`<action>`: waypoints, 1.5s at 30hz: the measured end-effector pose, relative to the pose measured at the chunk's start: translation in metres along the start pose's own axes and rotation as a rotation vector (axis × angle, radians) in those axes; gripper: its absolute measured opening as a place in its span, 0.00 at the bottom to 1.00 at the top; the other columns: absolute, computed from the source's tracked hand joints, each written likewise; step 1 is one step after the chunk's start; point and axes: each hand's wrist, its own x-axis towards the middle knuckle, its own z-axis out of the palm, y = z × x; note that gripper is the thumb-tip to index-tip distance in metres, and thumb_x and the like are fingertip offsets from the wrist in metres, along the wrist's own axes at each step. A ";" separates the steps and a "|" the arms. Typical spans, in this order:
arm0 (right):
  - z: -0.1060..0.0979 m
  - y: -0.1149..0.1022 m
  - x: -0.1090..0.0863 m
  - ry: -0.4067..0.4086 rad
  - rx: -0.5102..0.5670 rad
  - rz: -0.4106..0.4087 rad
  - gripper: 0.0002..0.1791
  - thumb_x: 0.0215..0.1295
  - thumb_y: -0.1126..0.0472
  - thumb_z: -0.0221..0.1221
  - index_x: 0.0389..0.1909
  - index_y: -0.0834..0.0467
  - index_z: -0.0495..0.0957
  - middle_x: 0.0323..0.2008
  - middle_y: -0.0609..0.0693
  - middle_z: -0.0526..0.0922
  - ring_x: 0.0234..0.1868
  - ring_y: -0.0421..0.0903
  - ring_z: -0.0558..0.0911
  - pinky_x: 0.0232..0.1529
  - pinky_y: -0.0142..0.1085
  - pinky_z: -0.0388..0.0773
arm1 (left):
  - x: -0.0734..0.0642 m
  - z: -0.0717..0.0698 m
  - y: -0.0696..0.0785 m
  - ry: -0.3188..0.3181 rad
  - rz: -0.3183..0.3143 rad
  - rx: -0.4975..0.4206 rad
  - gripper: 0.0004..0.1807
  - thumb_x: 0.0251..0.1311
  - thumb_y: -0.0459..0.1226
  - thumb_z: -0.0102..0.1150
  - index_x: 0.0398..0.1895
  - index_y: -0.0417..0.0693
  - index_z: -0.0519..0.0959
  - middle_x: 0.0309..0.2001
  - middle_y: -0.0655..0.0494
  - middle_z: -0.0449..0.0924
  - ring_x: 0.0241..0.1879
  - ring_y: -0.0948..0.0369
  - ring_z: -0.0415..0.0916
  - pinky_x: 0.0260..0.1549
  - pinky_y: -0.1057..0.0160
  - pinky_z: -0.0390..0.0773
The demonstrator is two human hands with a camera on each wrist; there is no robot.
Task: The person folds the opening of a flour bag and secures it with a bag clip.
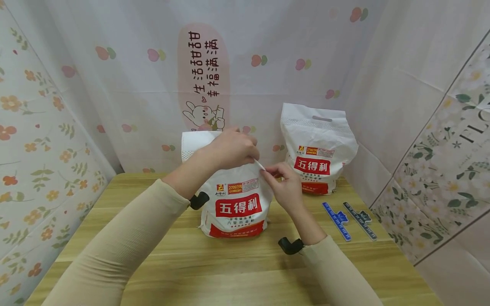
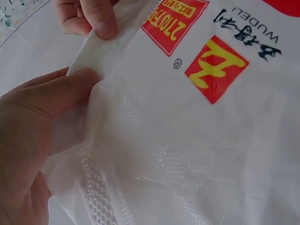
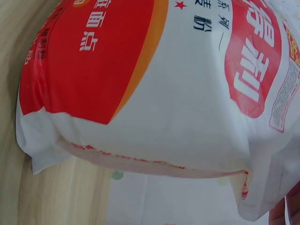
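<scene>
A white flour bag (image 1: 237,212) with red and yellow print stands upright on the table, its red band at the bottom. My left hand (image 1: 235,146) is over the bag's top and pinches the white upper edge between thumb and fingers. At the bag's upper right corner, my right hand (image 1: 285,182) pinches the same edge. In the left wrist view, the left thumb (image 2: 77,89) lies on a folded strip of the bag, close to the right fingertips (image 2: 103,28). The bag's side and lower corner (image 3: 154,117) fill most of the right wrist view.
A second, similar flour bag (image 1: 319,144) with a handle slot stands behind at the right. On the table to its front lie a blue long clip (image 1: 337,222) and a dark grey one (image 1: 360,222). Printed curtains (image 1: 138,93) enclose the wooden table (image 1: 214,272).
</scene>
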 end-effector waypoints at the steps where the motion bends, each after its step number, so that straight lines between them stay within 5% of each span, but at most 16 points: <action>1: 0.000 0.000 0.000 0.001 0.001 -0.003 0.04 0.71 0.66 0.72 0.42 0.64 0.89 0.38 0.58 0.86 0.41 0.41 0.81 0.46 0.27 0.79 | 0.000 0.001 -0.001 0.005 0.003 -0.001 0.07 0.74 0.40 0.70 0.47 0.58 0.95 0.43 0.59 0.92 0.44 0.58 0.86 0.48 0.53 0.78; 15: -0.006 0.005 -0.005 -0.027 -0.043 0.014 0.03 0.72 0.67 0.72 0.43 0.61 0.90 0.40 0.56 0.87 0.41 0.46 0.83 0.33 0.26 0.83 | -0.006 0.001 -0.003 0.011 0.013 -0.071 0.07 0.72 0.39 0.72 0.47 0.58 0.95 0.42 0.59 0.92 0.44 0.58 0.85 0.46 0.54 0.78; 27: -0.011 0.017 -0.009 -0.047 -0.062 0.022 0.06 0.72 0.68 0.71 0.46 0.60 0.90 0.40 0.56 0.88 0.39 0.47 0.84 0.34 0.27 0.84 | -0.018 -0.005 -0.013 0.021 -0.028 -0.129 0.09 0.73 0.38 0.71 0.50 0.58 0.94 0.43 0.59 0.91 0.43 0.58 0.84 0.49 0.54 0.78; 35: -0.014 0.021 -0.015 -0.038 -0.095 -0.049 0.06 0.68 0.73 0.72 0.42 0.61 0.91 0.38 0.55 0.87 0.38 0.43 0.84 0.35 0.32 0.88 | -0.023 0.002 -0.015 0.113 0.023 -0.148 0.07 0.69 0.34 0.75 0.45 0.54 0.96 0.38 0.57 0.90 0.39 0.57 0.82 0.44 0.55 0.78; 42: -0.021 0.026 -0.019 -0.045 -0.330 -0.209 0.10 0.66 0.70 0.75 0.46 0.58 0.92 0.40 0.53 0.88 0.42 0.50 0.86 0.43 0.40 0.88 | -0.029 0.000 -0.018 0.113 0.041 -0.134 0.10 0.70 0.33 0.73 0.50 0.55 0.95 0.40 0.57 0.89 0.41 0.57 0.82 0.45 0.55 0.79; 45: -0.023 0.030 -0.022 -0.045 -0.406 -0.276 0.12 0.65 0.70 0.76 0.48 0.58 0.93 0.38 0.53 0.88 0.39 0.50 0.84 0.39 0.44 0.89 | -0.031 -0.001 -0.021 0.108 0.034 -0.166 0.12 0.70 0.31 0.72 0.50 0.55 0.95 0.39 0.57 0.89 0.40 0.57 0.82 0.45 0.55 0.79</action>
